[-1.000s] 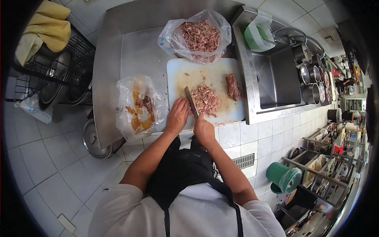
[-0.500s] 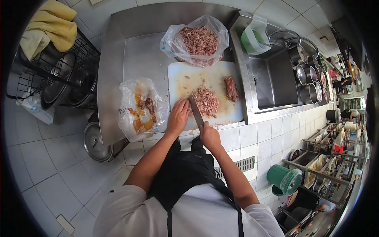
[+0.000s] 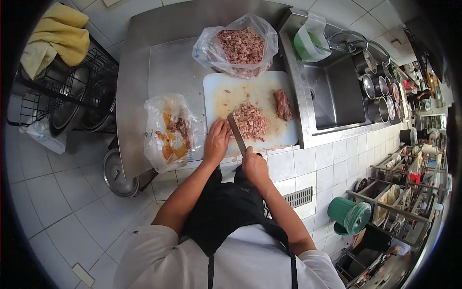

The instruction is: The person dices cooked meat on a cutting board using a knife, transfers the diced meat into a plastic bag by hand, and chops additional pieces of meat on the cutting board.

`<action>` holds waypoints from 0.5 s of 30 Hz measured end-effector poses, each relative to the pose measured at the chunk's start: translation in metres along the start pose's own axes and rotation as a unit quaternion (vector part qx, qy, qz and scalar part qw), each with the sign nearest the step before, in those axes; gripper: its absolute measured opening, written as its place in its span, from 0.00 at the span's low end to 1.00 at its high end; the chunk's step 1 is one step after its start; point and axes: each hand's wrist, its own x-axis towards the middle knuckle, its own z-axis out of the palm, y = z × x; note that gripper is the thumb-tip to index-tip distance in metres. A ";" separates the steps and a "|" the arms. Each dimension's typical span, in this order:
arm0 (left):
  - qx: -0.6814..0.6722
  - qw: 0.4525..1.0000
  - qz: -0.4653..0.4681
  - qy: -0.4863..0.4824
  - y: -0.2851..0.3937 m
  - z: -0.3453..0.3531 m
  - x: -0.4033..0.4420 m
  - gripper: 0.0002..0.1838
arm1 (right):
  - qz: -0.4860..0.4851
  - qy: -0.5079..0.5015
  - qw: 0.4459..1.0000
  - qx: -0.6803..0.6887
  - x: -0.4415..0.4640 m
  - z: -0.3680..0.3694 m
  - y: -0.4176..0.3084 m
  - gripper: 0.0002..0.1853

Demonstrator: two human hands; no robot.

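Meat (image 3: 251, 123), chopped small, lies heaped on a white board (image 3: 216, 89) at the edge of a steel counter (image 3: 171, 62). At left on the counter, a clear bag (image 3: 153, 115) lies spread open around yellow matter and some darker chunks (image 3: 180, 127), too unclear to name. Over the board's near left corner, a person's left hand (image 3: 217, 142) reaches in, fingers close together, their tips just beside a knife (image 3: 237, 134); whether they pinch a scrap of meat cannot be told. The blade slants along the heap's left side, tip pointing away from the body. Beyond the board, a second bag (image 3: 205, 48) stands open, heavy with cut pieces (image 3: 240, 45); by that measure, the chopping appears well advanced. At the knife's near end, the right hand (image 3: 255, 166) is closed round the handle, its fingers hiding most of it. The heap looks largely cut, though its pieces are too small to judge for evenness. On the board's right side, apart from the heap, sits one slab (image 3: 283, 105), apparently whole and the plainest portion not yet cut. Past it, a sink (image 3: 337, 91) adjoins the counter.
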 end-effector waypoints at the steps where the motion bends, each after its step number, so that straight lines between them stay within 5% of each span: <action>1: 0.005 1.000 0.001 0.005 0.000 0.000 0.000 0.24 | 0.001 -0.002 1.000 0.003 0.000 0.002 0.000 0.07; 15: -0.006 1.000 0.030 0.007 -0.004 0.003 0.006 0.18 | 0.010 0.038 0.998 0.055 0.091 0.033 -0.009 0.11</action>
